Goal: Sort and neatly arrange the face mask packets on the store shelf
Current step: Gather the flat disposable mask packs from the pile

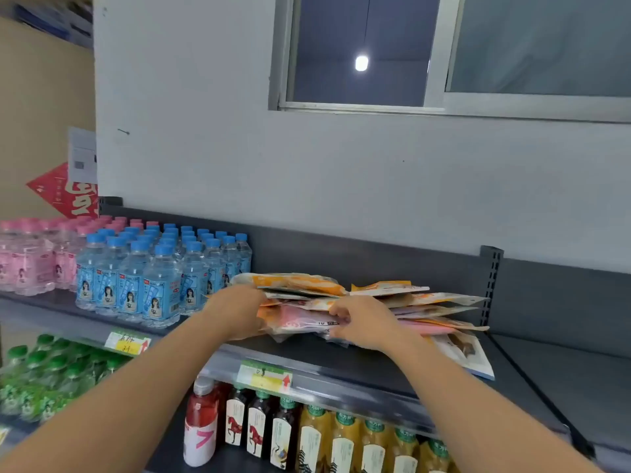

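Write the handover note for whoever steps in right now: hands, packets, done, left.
Left hand: against the left end of the face mask packets; fingers hidden.
Right hand: pinches packet edges at the front of the pile.
Packets: one loose, splayed heap on the upper shelf, right of the blue-capped water bottles.
Done: nothing visibly sorted.
Left: sort and square them up.

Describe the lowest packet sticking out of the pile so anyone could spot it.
On the dark upper shelf, right of the blue-capped bottles, lies a pile of packets. Its bottom-right packet juts toward the shelf front: white with a blue edge, unlike the orange and pink ones above.
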A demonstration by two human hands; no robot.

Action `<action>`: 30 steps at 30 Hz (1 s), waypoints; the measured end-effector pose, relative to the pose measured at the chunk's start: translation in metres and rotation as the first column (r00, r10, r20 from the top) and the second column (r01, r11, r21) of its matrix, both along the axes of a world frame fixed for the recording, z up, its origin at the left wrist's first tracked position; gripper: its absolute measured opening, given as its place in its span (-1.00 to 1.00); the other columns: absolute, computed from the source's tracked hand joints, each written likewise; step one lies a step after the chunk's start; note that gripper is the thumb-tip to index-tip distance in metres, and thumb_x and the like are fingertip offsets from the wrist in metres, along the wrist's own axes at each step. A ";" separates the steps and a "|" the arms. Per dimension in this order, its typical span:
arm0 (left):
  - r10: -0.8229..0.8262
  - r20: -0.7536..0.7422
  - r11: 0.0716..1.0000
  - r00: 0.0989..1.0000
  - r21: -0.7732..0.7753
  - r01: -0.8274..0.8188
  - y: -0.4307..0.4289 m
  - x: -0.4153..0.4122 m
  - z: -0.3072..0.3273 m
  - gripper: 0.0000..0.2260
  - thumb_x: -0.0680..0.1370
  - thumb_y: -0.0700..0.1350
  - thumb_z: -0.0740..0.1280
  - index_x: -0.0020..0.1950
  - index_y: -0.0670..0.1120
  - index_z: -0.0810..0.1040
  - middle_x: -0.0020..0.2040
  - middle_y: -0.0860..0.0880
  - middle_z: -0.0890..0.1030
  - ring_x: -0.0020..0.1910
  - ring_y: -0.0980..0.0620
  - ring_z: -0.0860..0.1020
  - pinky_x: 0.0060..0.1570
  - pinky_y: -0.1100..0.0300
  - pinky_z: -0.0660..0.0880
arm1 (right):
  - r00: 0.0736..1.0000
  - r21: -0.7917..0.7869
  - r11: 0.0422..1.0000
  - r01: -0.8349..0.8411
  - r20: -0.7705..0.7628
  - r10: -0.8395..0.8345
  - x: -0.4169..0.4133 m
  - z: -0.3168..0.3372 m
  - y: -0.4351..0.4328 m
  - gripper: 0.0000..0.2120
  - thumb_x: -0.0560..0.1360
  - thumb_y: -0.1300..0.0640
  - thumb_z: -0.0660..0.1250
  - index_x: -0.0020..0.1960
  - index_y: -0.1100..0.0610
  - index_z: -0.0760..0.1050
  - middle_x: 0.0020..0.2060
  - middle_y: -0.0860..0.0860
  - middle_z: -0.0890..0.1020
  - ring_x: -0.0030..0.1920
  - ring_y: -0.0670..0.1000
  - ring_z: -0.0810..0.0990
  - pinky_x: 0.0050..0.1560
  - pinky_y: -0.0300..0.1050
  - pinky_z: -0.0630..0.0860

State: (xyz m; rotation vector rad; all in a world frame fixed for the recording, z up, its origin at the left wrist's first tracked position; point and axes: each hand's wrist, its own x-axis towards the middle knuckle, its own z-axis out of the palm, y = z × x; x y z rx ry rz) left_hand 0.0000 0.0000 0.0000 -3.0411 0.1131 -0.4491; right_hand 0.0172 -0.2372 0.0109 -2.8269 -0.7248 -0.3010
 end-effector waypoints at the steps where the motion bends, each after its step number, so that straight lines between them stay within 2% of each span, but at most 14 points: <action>1: 0.014 -0.027 1.000 1.000 0.010 -0.014 0.006 0.003 -0.001 -0.55 0.54 0.11 0.29 0.41 0.01 0.41 0.35 -0.01 0.46 0.27 -0.03 0.48 0.17 0.03 0.50 | 1.000 -0.012 1.000 -0.007 -0.028 0.006 0.002 -0.002 0.007 -0.59 0.49 -0.06 0.40 0.31 0.01 0.51 0.23 -0.02 0.60 0.19 0.03 0.54 0.18 -0.03 0.51; 4: 0.037 -0.077 0.999 0.996 0.017 -0.036 0.025 0.016 -0.007 -0.50 0.57 0.08 0.28 0.47 -0.02 0.31 0.45 -0.01 0.35 0.37 -0.04 0.38 0.26 0.01 0.44 | 0.998 -0.178 0.982 -0.054 0.008 0.056 0.015 -0.011 0.026 -0.54 0.50 -0.08 0.39 0.36 -0.01 0.46 0.27 -0.01 0.57 0.24 0.04 0.53 0.14 -0.04 0.50; 7: -0.012 -0.070 1.000 0.997 0.000 0.012 0.037 0.033 -0.010 -0.47 0.60 0.02 0.25 0.53 -0.03 0.18 0.53 0.00 0.22 0.44 -0.05 0.30 0.30 0.02 0.40 | 0.996 -0.337 0.940 -0.050 0.053 0.072 0.031 -0.018 0.044 -0.58 0.51 -0.09 0.37 0.32 -0.01 0.48 0.21 0.02 0.59 0.18 0.09 0.54 0.03 -0.03 0.49; 10: -0.040 -0.102 0.999 0.994 0.004 0.041 0.045 0.048 -0.009 -0.49 0.62 0.00 0.22 0.54 -0.02 0.16 0.49 -0.05 0.32 0.40 -0.07 0.35 0.27 -0.01 0.43 | 0.988 -0.409 0.913 -0.015 0.134 0.077 0.041 -0.020 0.058 -0.85 0.54 0.01 0.32 0.06 0.04 0.50 0.10 0.03 0.61 0.12 0.11 0.55 -0.12 -0.09 0.42; 11: -0.046 -0.108 0.999 0.993 0.005 0.047 0.046 0.052 -0.009 -0.51 0.62 0.01 0.23 0.52 -0.02 0.20 0.43 -0.06 0.39 0.35 -0.08 0.41 0.23 -0.01 0.46 | 0.985 -0.402 0.916 -0.003 0.157 0.072 0.043 -0.020 0.061 -0.94 0.55 0.06 0.29 -0.04 0.04 0.45 0.06 0.03 0.62 0.09 0.11 0.55 -0.15 -0.10 0.36; 13: -0.050 -0.088 0.998 0.995 -0.030 0.048 0.048 0.061 -0.010 -0.54 0.60 0.02 0.25 0.47 -0.03 0.26 0.31 -0.08 0.50 0.23 -0.08 0.50 0.13 0.01 0.51 | 0.975 -0.353 0.935 0.018 0.212 0.061 0.048 -0.019 0.066 -0.95 0.54 0.08 0.25 -0.09 0.01 0.46 0.01 0.02 0.64 0.06 0.10 0.56 -0.17 -0.12 0.33; 16: -0.092 -0.016 0.983 0.996 -0.161 0.089 0.046 0.072 -0.013 -0.43 0.59 0.00 0.29 0.53 0.03 0.10 0.24 -0.07 0.55 0.06 -0.05 0.57 -0.10 0.09 0.53 | 0.947 -0.242 0.968 0.073 0.322 0.009 0.055 -0.018 0.073 -0.81 0.53 0.09 0.23 0.07 -0.02 0.57 0.00 -0.01 0.66 0.06 0.07 0.57 -0.16 -0.11 0.39; 19: -0.167 0.058 0.979 0.984 -0.109 0.172 0.038 0.080 -0.015 -0.42 0.59 -0.03 0.25 0.54 0.17 0.05 0.17 -0.03 0.58 -0.07 -0.03 0.59 -0.20 0.08 0.55 | 0.924 -0.126 0.986 0.111 0.377 -0.056 0.061 -0.017 0.076 -0.77 0.51 0.13 0.26 0.10 -0.05 0.59 -0.03 -0.03 0.67 0.04 0.08 0.58 -0.17 -0.11 0.37; 22: -0.182 0.246 0.979 0.952 -0.043 0.198 0.033 0.082 -0.010 -0.51 0.58 -0.16 0.20 0.47 0.20 0.26 0.13 0.02 0.58 0.01 -0.05 0.57 -0.21 0.10 0.52 | 0.901 -0.047 0.987 0.151 0.419 -0.118 0.066 -0.013 0.076 -0.69 0.49 0.18 0.26 0.15 -0.07 0.60 0.04 -0.06 0.68 0.09 0.07 0.57 -0.02 -0.07 0.40; 24: -0.145 0.328 0.981 0.934 -0.076 0.179 0.030 0.081 -0.003 -0.63 0.57 -0.18 0.22 0.33 0.15 0.47 0.04 0.04 0.56 -0.01 -0.03 0.55 -0.24 0.14 0.43 | 0.890 0.037 0.983 0.178 0.420 -0.177 0.067 -0.009 0.072 -0.66 0.51 0.18 0.24 0.21 -0.10 0.56 0.09 -0.07 0.66 0.11 0.05 0.55 0.04 -0.05 0.35; 25: -0.107 0.325 0.977 0.939 -0.142 0.161 0.028 0.080 0.001 -0.74 0.58 -0.15 0.24 0.20 0.10 0.57 -0.02 0.04 0.52 -0.04 -0.02 0.54 -0.24 0.15 0.41 | 0.886 0.077 0.979 0.187 0.418 -0.202 0.067 -0.006 0.070 -0.66 0.53 0.17 0.23 0.24 -0.10 0.53 0.09 -0.06 0.66 0.11 0.05 0.53 0.05 -0.05 0.32; 27: -0.040 0.271 0.892 0.962 -0.423 0.156 0.028 0.079 0.012 -0.91 0.56 -0.07 0.32 -0.06 0.01 0.63 -0.07 0.05 0.49 -0.09 0.01 0.53 -0.18 0.15 0.44 | 0.882 0.160 0.968 0.194 0.403 -0.244 0.065 0.003 0.066 -0.67 0.57 0.15 0.20 0.28 -0.09 0.50 0.08 -0.05 0.66 0.12 0.06 0.51 0.08 -0.04 0.28; 29: -0.063 0.244 0.670 0.968 -0.709 0.222 0.029 0.076 0.023 -0.93 0.52 -0.04 0.40 -0.15 0.00 0.62 -0.10 0.06 0.57 -0.11 0.06 0.55 -0.13 0.17 0.46 | 0.888 0.263 0.944 0.197 0.361 -0.286 0.061 0.014 0.062 -0.66 0.58 0.15 0.20 0.31 -0.07 0.48 0.07 -0.02 0.66 0.15 0.07 0.50 0.16 -0.01 0.27; 30: -0.088 0.250 0.567 0.964 -0.783 0.255 0.029 0.072 0.028 -0.93 0.51 -0.05 0.41 -0.15 -0.02 0.64 -0.13 0.05 0.61 -0.12 0.08 0.55 -0.15 0.21 0.45 | 0.891 0.303 0.932 0.199 0.340 -0.301 0.059 0.019 0.060 -0.66 0.58 0.16 0.20 0.32 -0.06 0.47 0.07 -0.01 0.65 0.16 0.07 0.49 0.19 -0.01 0.26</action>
